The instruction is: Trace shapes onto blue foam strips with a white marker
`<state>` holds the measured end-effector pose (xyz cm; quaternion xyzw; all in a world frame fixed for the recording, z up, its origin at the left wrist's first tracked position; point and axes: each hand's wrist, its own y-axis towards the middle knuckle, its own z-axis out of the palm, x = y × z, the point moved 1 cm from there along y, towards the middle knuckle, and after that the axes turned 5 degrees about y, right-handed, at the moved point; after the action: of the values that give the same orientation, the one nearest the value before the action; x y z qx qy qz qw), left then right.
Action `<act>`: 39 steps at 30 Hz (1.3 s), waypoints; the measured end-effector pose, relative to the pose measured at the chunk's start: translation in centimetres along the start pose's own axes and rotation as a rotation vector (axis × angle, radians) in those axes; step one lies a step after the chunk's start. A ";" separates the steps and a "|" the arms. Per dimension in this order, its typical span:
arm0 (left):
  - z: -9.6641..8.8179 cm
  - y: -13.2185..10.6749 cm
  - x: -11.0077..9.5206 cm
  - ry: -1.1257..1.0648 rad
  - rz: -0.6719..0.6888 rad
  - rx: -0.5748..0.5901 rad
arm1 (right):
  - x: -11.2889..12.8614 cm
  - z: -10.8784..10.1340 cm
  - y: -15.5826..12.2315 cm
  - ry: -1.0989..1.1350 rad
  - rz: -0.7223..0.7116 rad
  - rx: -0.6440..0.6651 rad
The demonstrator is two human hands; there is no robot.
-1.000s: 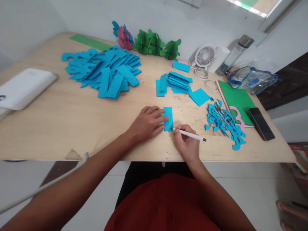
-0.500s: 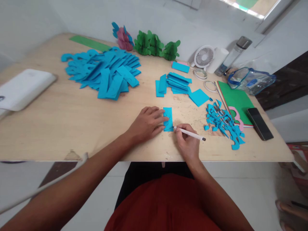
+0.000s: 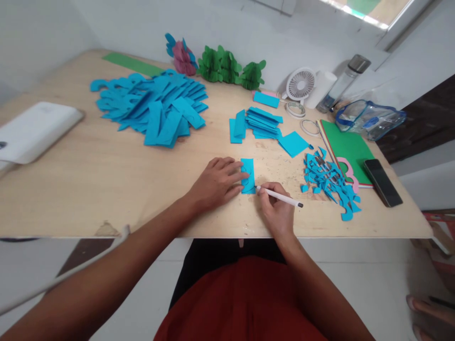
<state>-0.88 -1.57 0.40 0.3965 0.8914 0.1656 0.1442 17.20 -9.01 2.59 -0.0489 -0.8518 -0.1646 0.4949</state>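
Note:
A small blue paper rectangle with curved dark lines drawn on it lies near the table's front edge. Fingers spread, my left hand rests flat on the table with its fingertips on the paper's left side. My right hand is closed round a white pen, its tip at the paper's lower right edge. Behind the paper are a stack of folded blue paper pieces and a blue square. Blue paper scraps lie to the right, partly around a pink curved cutout.
A large heap of blue cutouts covers the back left. Green paper honeycomb shapes stand along the wall. Farther right are a small fan, tape rolls, a bottle, green paper and a phone. A white device sits left.
Almost nothing differs. The pen tip stays at the paper's lower right edge, and both hands keep nearly the same place.

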 end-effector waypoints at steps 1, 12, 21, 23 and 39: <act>0.0 0.0 0.0 -0.002 0.000 0.003 | -0.1 0.0 0.0 0.012 0.001 0.002; -0.2 0.1 -0.1 -0.012 -0.012 0.019 | -0.9 -0.3 0.2 0.187 0.024 0.012; -0.2 0.2 -0.1 -0.035 -0.033 0.028 | 0.1 -0.3 1.7 0.034 -0.143 0.214; -0.3 0.2 -0.1 -0.048 -0.036 0.041 | 0.1 -0.2 1.7 -0.054 -0.190 0.222; -0.6 0.1 0.0 -0.103 -0.055 0.031 | 0.0 0.5 3.5 0.328 0.019 0.235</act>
<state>-1.01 -1.63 1.04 0.3821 0.8957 0.1272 0.1884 17.63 -5.53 3.11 0.0284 -0.7727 -0.0650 0.6308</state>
